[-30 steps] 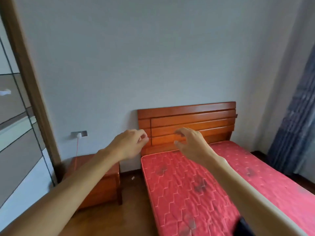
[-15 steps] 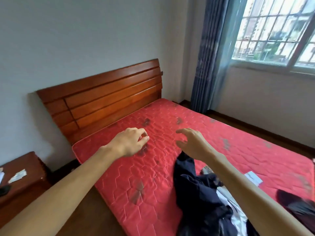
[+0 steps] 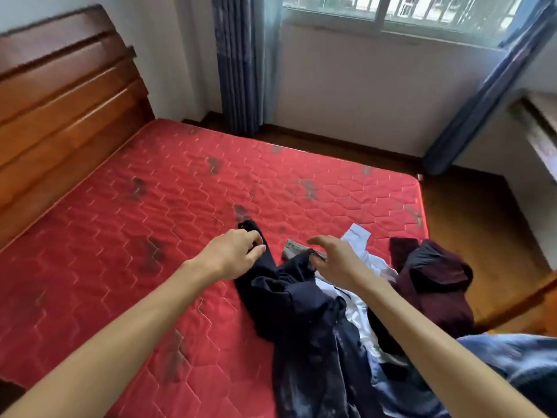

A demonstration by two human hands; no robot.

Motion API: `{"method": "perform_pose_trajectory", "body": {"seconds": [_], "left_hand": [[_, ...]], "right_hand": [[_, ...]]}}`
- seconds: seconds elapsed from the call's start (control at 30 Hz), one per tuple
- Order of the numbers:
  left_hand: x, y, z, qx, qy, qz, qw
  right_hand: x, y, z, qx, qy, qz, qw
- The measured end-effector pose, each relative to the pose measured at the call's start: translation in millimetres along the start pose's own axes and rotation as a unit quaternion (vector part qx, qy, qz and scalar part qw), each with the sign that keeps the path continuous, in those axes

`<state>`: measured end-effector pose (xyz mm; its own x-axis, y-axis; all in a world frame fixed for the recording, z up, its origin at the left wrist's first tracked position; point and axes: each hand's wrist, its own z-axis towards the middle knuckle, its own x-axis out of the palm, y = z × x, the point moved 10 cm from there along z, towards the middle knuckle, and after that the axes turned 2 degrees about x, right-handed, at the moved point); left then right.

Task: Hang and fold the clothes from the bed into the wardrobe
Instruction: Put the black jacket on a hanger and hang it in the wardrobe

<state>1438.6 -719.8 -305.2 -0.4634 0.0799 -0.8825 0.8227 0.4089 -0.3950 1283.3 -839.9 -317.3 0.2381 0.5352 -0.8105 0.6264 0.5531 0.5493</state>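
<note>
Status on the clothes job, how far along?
Done: nothing visible; no folded garment shows, and the wardrobe is out of view. In hand: nothing yet; the left hand and right hand hover empty over the navy garment. Left: the whole pile on the mattress, including the navy garment, white garment and maroon garment, all crumpled.

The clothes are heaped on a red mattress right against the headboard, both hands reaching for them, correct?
No. In the head view the clothes lie on the red mattress far from the headboard, near the foot end; left hand and right hand reach for them.
</note>
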Motion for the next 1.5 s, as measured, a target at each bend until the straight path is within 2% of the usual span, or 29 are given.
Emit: {"method": "perform_pose_trajectory", "body": {"seconds": [0.27,0.43,0.6,0.7,0.83,0.93,1.03,1.1,1.3,1.43,1.5], "left_hand": [[140.9,9.3,69.1,0.039,0.104,-0.057,0.992],[260.3,5.4,88.3,0.039,0.162,-0.103,0.981],[390.5,-10.6,85.3,0.011,0.225,-0.172,0.959],[454.8,-18.7,84.6,-0.010,0.229,-0.179,0.957],[508.1,-27.4,97.8,-0.032,0.181,-0.151,0.971],[537.7,-24.7,113.7,-0.059,0.157,-0.111,0.980],[553.5,-19.6,123.7,-0.080,0.139,-0.069,0.985],[556.9,-11.2,124.6,-0.100,0.139,-0.079,0.982],[506.3,20.4,117.8,-0.156,0.134,-0.142,0.968],[418.8,12.2,124.1,-0.156,0.119,-0.173,0.965],[363.0,-0.8,128.1,-0.127,0.110,-0.215,0.962]], "right_hand": [[84.1,-131.0,-4.8,0.184,0.048,0.051,0.980],[164.3,-225.0,-36.1,0.316,0.084,0.094,0.940],[241.8,-307.9,-70.4,0.402,0.100,0.113,0.903],[278.9,-348.7,-83.8,0.422,0.095,0.115,0.894],[310.7,-398.8,-88.2,0.422,0.054,0.081,0.901],[327.0,-434.4,-97.7,0.465,0.027,0.095,0.880],[347.2,-455.1,-113.6,0.510,0.019,0.213,0.833],[354.0,-457.6,-119.3,0.509,0.025,0.247,0.824],[330.7,-416.9,-126.6,0.443,0.071,0.293,0.845],[266.9,-385.4,-132.1,0.409,0.043,0.297,0.862],[228.7,-373.8,-136.0,0.397,0.022,0.292,0.870]]}}
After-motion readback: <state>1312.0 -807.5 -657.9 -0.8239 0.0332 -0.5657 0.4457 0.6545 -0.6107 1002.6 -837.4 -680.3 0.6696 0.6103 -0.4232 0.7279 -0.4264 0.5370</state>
